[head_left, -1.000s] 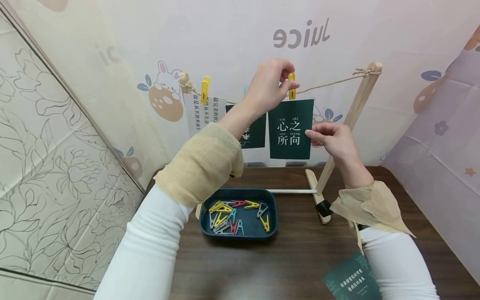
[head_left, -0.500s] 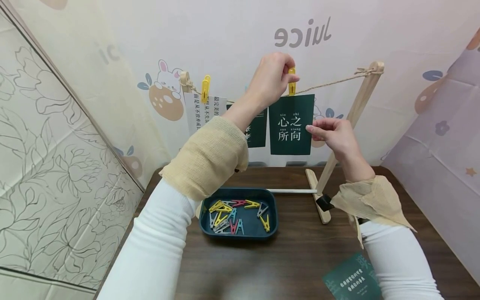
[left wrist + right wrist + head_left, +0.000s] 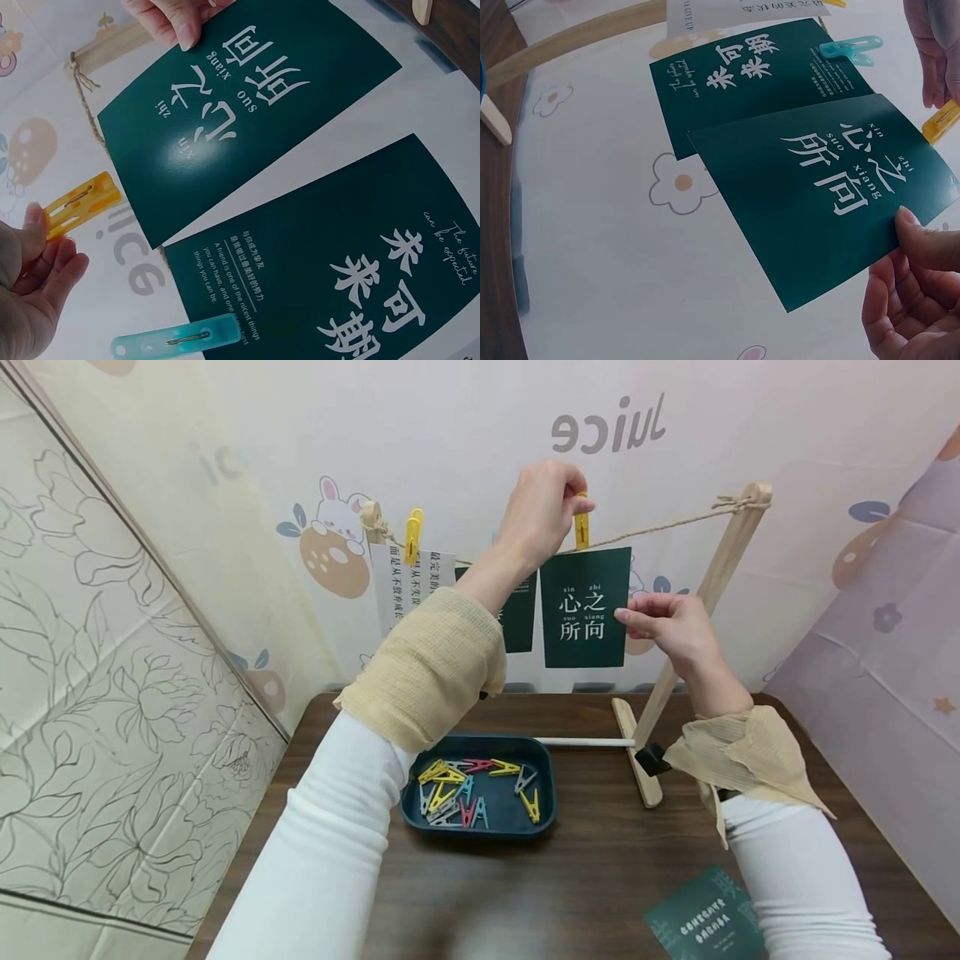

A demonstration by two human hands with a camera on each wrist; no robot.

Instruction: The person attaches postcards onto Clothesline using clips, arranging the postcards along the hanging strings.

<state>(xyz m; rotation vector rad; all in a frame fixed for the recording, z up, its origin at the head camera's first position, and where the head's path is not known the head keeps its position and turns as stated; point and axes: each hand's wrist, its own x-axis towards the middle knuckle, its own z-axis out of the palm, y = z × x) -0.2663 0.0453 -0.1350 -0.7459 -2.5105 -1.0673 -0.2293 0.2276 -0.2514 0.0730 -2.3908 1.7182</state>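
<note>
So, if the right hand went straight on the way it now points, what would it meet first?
Beyond the held card, the right hand would probably meet the neighbouring green card, the one with the turquoise clothespin on it; the depth between the two cards is hard to judge.

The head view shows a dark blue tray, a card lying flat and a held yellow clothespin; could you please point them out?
Dark blue tray (image 3: 504, 800): head view, bare floor inside.
Card lying flat (image 3: 703, 917): head view, printed middle.
Held yellow clothespin (image 3: 582, 532): head view, exposed lower part.
</note>
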